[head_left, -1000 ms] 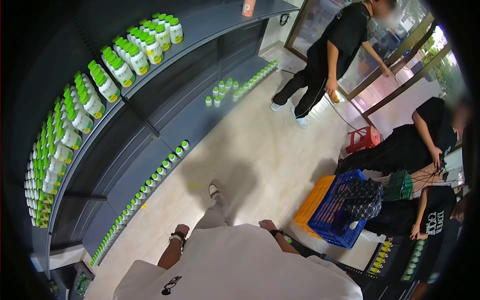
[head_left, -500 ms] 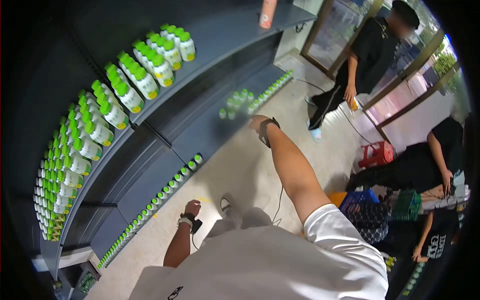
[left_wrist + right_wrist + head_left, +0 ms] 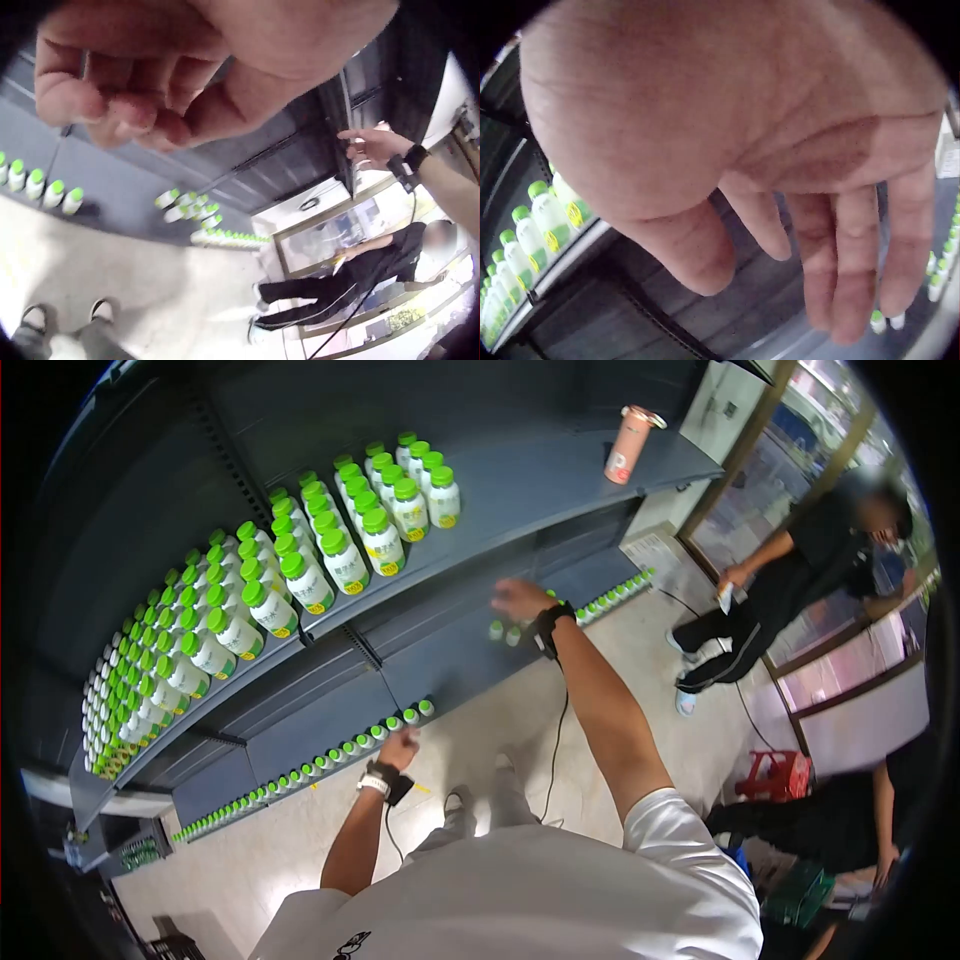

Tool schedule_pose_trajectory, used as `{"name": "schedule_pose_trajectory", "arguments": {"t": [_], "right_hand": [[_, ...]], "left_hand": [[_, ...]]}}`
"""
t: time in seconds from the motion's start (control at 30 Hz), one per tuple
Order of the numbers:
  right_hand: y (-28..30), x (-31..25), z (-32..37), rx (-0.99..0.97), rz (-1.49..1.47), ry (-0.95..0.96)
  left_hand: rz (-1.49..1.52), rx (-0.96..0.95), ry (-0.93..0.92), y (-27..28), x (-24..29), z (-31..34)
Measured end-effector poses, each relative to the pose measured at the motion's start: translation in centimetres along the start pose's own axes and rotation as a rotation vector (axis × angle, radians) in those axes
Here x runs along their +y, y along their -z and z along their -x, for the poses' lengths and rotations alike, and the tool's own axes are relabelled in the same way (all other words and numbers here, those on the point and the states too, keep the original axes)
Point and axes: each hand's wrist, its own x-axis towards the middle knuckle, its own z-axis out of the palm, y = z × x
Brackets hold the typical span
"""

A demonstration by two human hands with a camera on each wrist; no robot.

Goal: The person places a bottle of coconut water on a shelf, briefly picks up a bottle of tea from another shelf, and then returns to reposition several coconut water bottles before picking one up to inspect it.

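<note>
My right hand (image 3: 525, 600) reaches forward in front of the shelves with nothing in it. In the right wrist view its fingers (image 3: 851, 262) are extended and spread a little, the palm bare. Lower down, my left hand (image 3: 400, 748) overlaps the near end of the front row of bottles (image 3: 350, 748) on the bottom shelf in the head view. Its fingers (image 3: 135, 112) hang loosely bent in the left wrist view and hold nothing. White bottles with green caps (image 3: 345, 560) stand in packed rows on the upper shelf. A small group of bottles (image 3: 191, 206) is on the lower shelf.
A pink tumbler (image 3: 628, 445) stands at the right of the upper shelf (image 3: 530, 490). One person in black (image 3: 770, 590) is by the glass doors, near a red stool (image 3: 775, 775). A cable (image 3: 557, 760) hangs from my right wrist toward the floor.
My right arm has risen from beside my body and stretched out toward the shelves. My left hand has moved forward too. The view has turned and come nearer the shelves.
</note>
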Motion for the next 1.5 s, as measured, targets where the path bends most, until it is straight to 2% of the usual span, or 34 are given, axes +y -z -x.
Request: {"name": "schedule_pose_trajectory", "arguments": {"t": [0.03,0.07,0.13,0.2,0.23,0.27,0.33,0.4,0.43,0.53,0.57,0.8,0.9,0.93,1.0,1.03,1.1,1.13,1.17,1.2,1.27,1.3,1.33,1.37,1.43,1.47,1.5], "right_hand": [[2.5,-2.7,-1.0,0.131,-0.107,0.075],[5.2,-5.8,-2.1,0.179,-0.084,0.146],[8.2,-8.8,-5.0,0.404,-0.065,0.335],[10.6,-11.5,-7.0,0.46,-0.047,0.409],[11.1,-11.9,-8.4,0.464,-0.023,0.428],[11.2,-12.1,-9.7,0.463,0.001,0.446],[10.4,-12.1,-11.2,0.424,0.012,0.473],[10.1,-11.7,-12.5,0.376,-0.001,0.503],[9.6,-11.4,-13.2,0.392,-0.067,0.572],[8.8,-11.5,-13.5,0.395,-0.203,0.494],[8.5,-11.3,-13.5,0.469,-0.204,0.537],[8.1,-11.4,-12.0,0.569,-0.205,0.534],[7.8,-11.5,-9.5,0.569,-0.192,0.634],[6.5,-11.0,-8.8,0.614,-0.279,0.684],[5.7,-12.6,-3.2,0.503,-0.395,0.702],[4.2,-12.9,-1.3,0.487,-0.455,0.707],[0.9,-12.9,2.8,0.426,-0.456,0.715],[-1.2,-12.8,5.0,0.24,-0.674,0.633],[-4.0,-12.2,6.4,0.109,-0.859,0.647],[-6.4,-12.8,8.5,0.078,-0.905,0.572],[-12.0,-12.3,10.6,-0.138,-0.918,0.358],[-14.5,-12.1,11.5,-0.21,-0.793,0.406],[-17.3,-11.6,12.3,-0.279,-0.678,0.483],[-21.1,-9.9,12.5,-0.394,-0.643,0.499],[-28.2,-7.1,13.7,-0.609,-0.432,0.498],[-27.2,-10.3,15.7,-0.683,-0.249,0.601],[-29.6,-10.6,16.2,-0.841,-0.232,0.497]], "left_hand": [[0.07,0.046,-0.089,1.6,4.9,-1.5],[0.133,0.088,-0.179,3.4,10.5,-2.2],[0.141,0.101,-0.276,6.1,16.8,-5.6],[-0.022,0.184,-0.323,9.1,24.7,-7.4],[-0.018,0.257,-0.435,9.9,27.1,-8.7],[-0.015,0.33,-0.541,10.4,28.9,-9.7],[0.131,0.268,-0.491,11.2,31.7,-10.8],[0.101,0.275,-0.466,11.3,33.8,-10.9],[0.092,0.291,-0.469,11.0,34.2,-10.8],[0.134,0.348,-0.445,9.1,34.8,-10.4],[0.163,0.367,-0.438,8.6,35.0,-10.4],[0.185,0.465,-0.463,6.7,34.1,-12.2],[0.11,0.527,-0.471,7.1,33.5,-11.0],[0.055,0.627,-0.521,7.4,33.2,-10.2],[-0.055,0.847,-0.593,7.7,32.6,-7.2],[-0.009,0.766,-0.492,8.2,32.7,-4.9],[0.047,0.777,-0.516,7.7,30.4,-2.2],[0.068,0.784,-0.528,7.2,29.2,-0.6],[0.177,0.689,-0.471,6.3,26.8,0.6],[0.22,0.63,-0.329,5.7,25.2,2.6],[0.329,0.595,-0.214,2.8,19.7,5.8],[0.37,0.567,-0.181,1.9,17.4,8.0],[0.369,0.655,-0.13,0.0,14.7,10.2],[0.312,0.654,-0.053,-2.2,10.9,11.8],[0.249,0.548,0.191,-5.6,5.4,15.6],[0.207,0.499,0.264,-5.9,4.3,18.0],[0.21,0.475,0.305,-6.4,2.9,20.1]]}}
